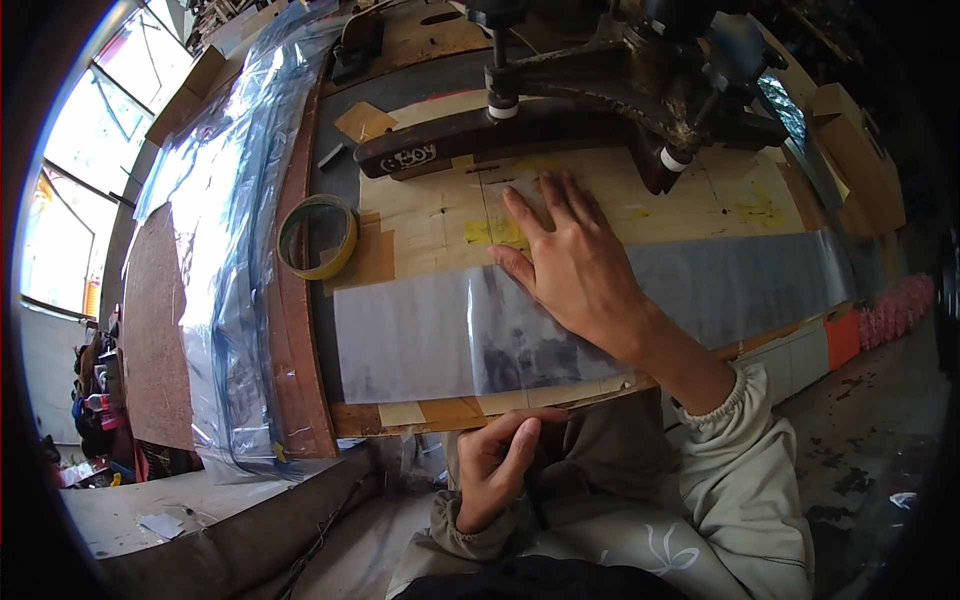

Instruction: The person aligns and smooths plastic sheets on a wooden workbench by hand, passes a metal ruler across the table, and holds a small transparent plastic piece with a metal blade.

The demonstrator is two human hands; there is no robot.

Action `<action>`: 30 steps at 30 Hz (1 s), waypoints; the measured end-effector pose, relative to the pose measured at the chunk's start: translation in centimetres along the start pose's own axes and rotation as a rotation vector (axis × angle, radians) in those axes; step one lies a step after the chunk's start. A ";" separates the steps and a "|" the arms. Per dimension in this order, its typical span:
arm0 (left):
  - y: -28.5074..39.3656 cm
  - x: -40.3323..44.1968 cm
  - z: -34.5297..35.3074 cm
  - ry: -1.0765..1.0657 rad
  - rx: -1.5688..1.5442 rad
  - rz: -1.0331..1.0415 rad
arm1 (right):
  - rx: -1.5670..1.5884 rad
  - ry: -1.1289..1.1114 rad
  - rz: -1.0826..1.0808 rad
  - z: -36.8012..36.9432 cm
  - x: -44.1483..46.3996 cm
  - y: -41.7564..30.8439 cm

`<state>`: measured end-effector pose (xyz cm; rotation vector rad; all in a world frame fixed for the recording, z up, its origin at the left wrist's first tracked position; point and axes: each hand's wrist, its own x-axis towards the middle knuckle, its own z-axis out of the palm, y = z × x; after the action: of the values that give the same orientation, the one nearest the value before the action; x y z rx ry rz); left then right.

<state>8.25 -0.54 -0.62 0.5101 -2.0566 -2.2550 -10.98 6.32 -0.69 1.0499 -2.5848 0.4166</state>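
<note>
My right hand (pixel 575 255) lies palm down with spread fingers on a pale board (pixel 420 225) with pencil lines and yellow tape marks. Its wrist passes over a translucent grey plastic strip (pixel 420 340) along the board's near side. The fingertips are close to a dark metal bar (pixel 450 145) with white writing. Below the near edge, my left hand (pixel 500 460) is closed, fingers curled, thumb up and index finger pointing right along the edge. Whatever it may hold is hidden. A roll of yellow tape (pixel 318 237) rests at the board's left side.
A heavy metal arm (pixel 590 80) with white-tipped screw feet overhangs the board. Clear plastic sheeting (pixel 225 260) covers the left side. A cardboard box (pixel 850 160) stands at the right, near pink bubble wrap (pixel 897 312). Brown tape (pixel 365 122) lies at the upper left.
</note>
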 end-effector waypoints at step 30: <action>0.2 0.2 0.6 0.065 -0.038 -0.020 | 0.023 0.014 -0.009 0.0 0.0 0.1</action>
<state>7.91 -0.06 -0.42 0.5961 -1.9829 -2.2518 -11.06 6.42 -0.71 1.0623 -2.5677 0.4506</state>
